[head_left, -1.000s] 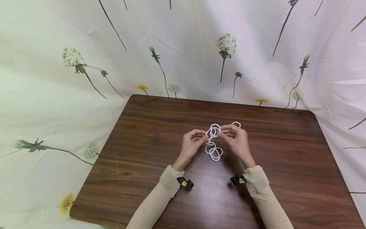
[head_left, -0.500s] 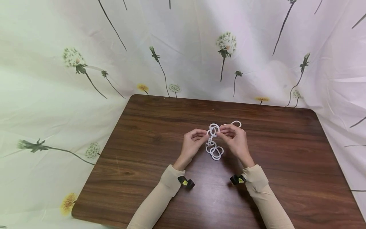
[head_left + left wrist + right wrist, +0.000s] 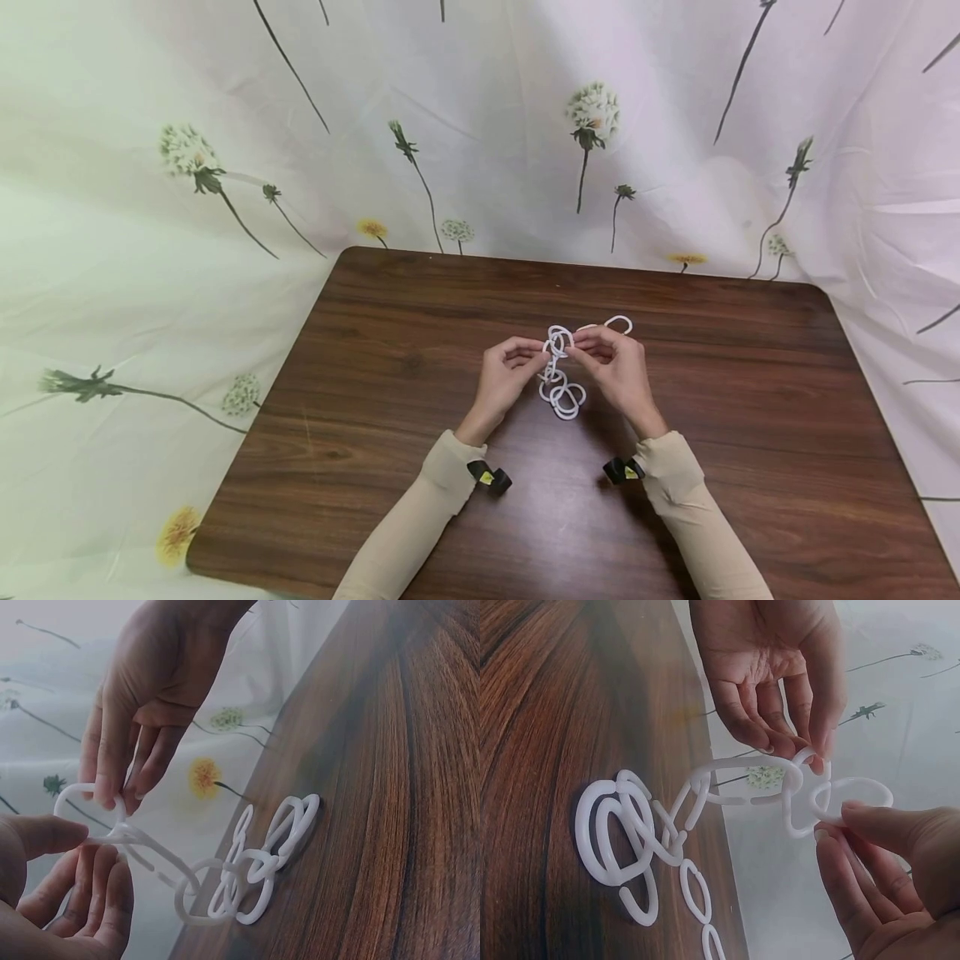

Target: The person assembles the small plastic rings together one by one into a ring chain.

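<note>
White plastic chain links [image 3: 557,375] hang and lie in a linked string between the two hands over the table. My left hand [image 3: 501,379] pinches one link [image 3: 789,817] between thumb and fingertips. Facing it, my right hand [image 3: 618,371] pinches another link [image 3: 877,786] by thumb and fingers. These two links overlap and appear hooked together; the exact join is hard to tell. Below the hands, several more joined links [image 3: 262,862] rest in a loose heap on the wood. Behind the right hand, part of the string [image 3: 621,321] reaches the tabletop, partly hidden by the fingers.
The dark brown wooden table [image 3: 390,467] has rounded corners. Around its back and sides hangs a white cloth [image 3: 495,150] printed with dandelions. Each wrist carries a black camera strap [image 3: 487,477] over a beige sleeve [image 3: 408,521].
The right hand's fingertips have shifted slightly left, closer to the left hand. The pinched links have turned a little and look narrower. The heap of links has barely moved.
</note>
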### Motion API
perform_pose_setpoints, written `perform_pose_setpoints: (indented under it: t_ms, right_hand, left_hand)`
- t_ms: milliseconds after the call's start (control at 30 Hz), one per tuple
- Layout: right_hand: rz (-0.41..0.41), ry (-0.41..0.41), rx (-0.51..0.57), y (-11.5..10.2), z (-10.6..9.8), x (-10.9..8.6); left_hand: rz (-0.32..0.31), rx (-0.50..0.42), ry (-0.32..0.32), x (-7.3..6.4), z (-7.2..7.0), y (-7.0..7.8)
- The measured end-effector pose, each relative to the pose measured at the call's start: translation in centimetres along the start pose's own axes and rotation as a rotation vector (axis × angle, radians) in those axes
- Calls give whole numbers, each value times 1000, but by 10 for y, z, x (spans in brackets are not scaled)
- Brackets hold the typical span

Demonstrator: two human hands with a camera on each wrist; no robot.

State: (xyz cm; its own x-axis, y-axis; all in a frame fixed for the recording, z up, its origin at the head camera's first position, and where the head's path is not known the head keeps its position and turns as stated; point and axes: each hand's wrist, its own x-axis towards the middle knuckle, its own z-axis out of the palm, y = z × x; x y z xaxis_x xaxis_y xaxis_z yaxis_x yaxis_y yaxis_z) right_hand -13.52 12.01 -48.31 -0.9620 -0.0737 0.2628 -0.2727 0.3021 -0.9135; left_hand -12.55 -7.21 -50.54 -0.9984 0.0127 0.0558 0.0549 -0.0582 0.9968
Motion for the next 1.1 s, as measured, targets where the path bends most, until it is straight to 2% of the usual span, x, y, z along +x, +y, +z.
perform_pose_setpoints:
  t_ms: [167,467,933,1100]
  right_hand:
    - [-33,-10,-8,1,1,0]
    - [-46,-17,2,0,4,-1]
    - [46,4,108,-4,13,1]
    - [50,13,136,-4,12,2]
  left_hand:
    - [7,3,4,-1,0,1]
    - [19,2,6,0,1,-1]
    - [8,1,-8,-2,3,-4]
    - [5,-8,-6,-1,3,-3]
